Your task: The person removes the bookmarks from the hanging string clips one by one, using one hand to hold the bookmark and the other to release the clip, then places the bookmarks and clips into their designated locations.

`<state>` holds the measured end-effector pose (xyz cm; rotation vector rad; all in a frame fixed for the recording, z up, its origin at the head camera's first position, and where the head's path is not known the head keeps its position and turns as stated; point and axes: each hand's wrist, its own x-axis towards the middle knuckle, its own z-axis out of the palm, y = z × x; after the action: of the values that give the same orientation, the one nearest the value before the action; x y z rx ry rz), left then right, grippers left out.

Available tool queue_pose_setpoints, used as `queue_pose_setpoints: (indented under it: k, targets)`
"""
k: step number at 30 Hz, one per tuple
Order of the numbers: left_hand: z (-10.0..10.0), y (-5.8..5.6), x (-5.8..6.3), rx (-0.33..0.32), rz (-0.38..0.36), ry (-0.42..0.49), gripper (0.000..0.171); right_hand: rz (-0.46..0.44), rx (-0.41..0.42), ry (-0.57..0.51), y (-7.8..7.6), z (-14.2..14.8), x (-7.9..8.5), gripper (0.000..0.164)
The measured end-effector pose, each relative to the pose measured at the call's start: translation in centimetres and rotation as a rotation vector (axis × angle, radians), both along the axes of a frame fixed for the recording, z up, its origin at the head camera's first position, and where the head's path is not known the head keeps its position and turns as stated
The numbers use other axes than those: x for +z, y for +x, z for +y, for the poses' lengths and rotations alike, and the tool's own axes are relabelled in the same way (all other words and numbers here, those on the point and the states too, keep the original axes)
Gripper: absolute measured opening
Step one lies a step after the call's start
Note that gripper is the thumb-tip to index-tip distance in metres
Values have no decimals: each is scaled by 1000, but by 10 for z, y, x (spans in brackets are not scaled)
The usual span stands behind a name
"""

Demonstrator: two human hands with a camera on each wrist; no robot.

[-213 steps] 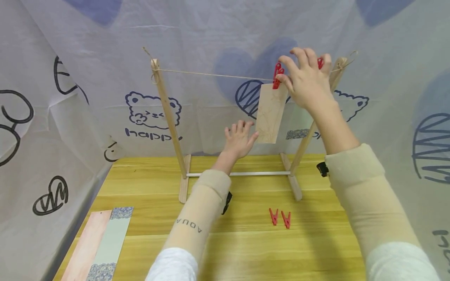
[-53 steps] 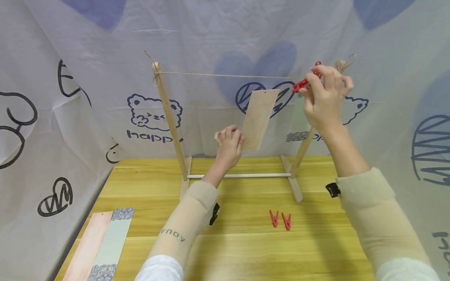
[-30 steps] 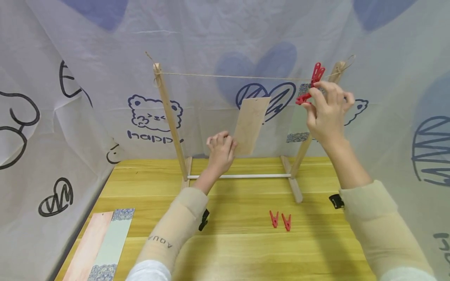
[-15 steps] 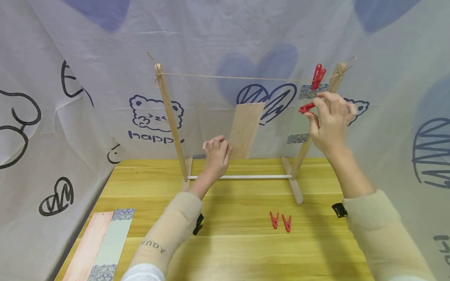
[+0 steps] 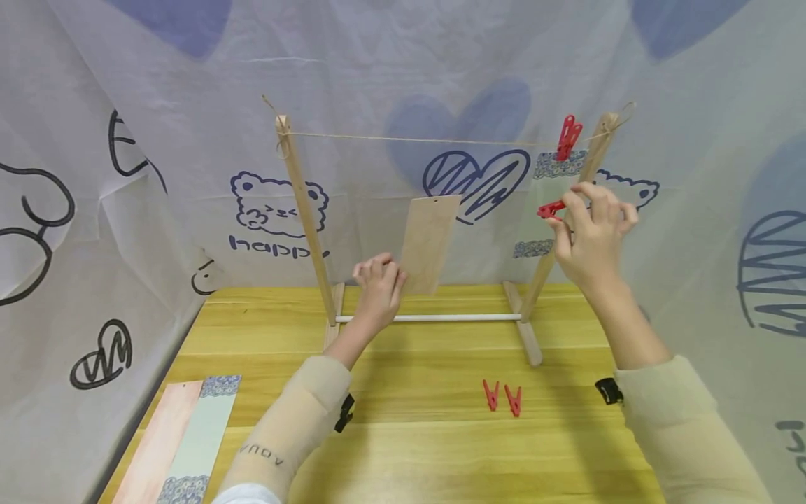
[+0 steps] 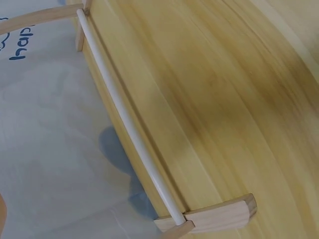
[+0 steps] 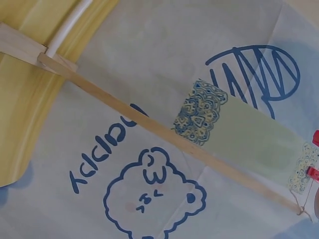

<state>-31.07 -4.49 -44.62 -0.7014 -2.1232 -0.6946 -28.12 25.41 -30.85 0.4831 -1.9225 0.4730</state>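
My left hand [image 5: 380, 288] holds a plain beige card [image 5: 431, 243] by its lower left edge, below the string [image 5: 403, 138]. A small hole shows at the card's top. Between thumb and fingers my right hand [image 5: 595, 238] pinches a red clothespin [image 5: 550, 209]. Behind that hand a pale green card [image 5: 545, 194] with blue lace-pattern ends hangs from the string, held by another red clothespin [image 5: 569, 138]; the right wrist view also shows this green card [image 7: 249, 134]. Only a sliver of skin shows at the left wrist view's edge.
Two red clothespins [image 5: 502, 398] lie on the wooden table [image 5: 441, 455]. At the left lie a pink card [image 5: 160, 441] and a green lace-pattern card [image 5: 204, 434]. The wooden stand [image 5: 303, 217] carries the string, with a white rod [image 5: 453, 318] low between its posts. A printed cloth is behind.
Earlier the beige card hung by a red clothespin on the string. Now the clothespin is off in my right hand, and my left hand has brought the card down and left.
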Motion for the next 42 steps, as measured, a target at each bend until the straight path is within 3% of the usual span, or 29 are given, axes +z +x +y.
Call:
queue_pose_setpoints:
  k: [20, 31, 42]
  targets:
    - [-26, 12, -14, -11, 70, 26, 42, -36, -5, 13, 7, 9, -27, 30]
    - [-44, 22, -23, 85, 2, -10, 46, -58, -29, 75, 10, 17, -42, 42]
    - [-59, 30, -37, 46, 18, 13, 45, -67, -40, 127, 12, 22, -58, 42]
